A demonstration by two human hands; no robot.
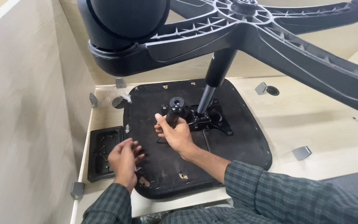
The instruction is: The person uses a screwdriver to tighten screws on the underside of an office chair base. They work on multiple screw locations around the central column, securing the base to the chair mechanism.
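I am seeing my left hand (124, 159) hovering palm-down with its fingers spread loose and gripping nothing, over the near left edge of the seat (237, 137), just beside the tray (94, 159). The seat is lying upside down, a broad rounded pad covered in rough black fabric. The tray is a shallow black plastic rectangle holding small dark screws. My right hand (175, 135) is reaching in from the right, wrist bent, fingers wrapping tightly around the knob (175, 108), a smooth black cylinder sticking up near the seat's middle. Beyond it, the metal plate (210, 118) is sitting bolted to the seat, with the glossy gas column (214, 79) rising to the ribbed plastic star base (270, 37).
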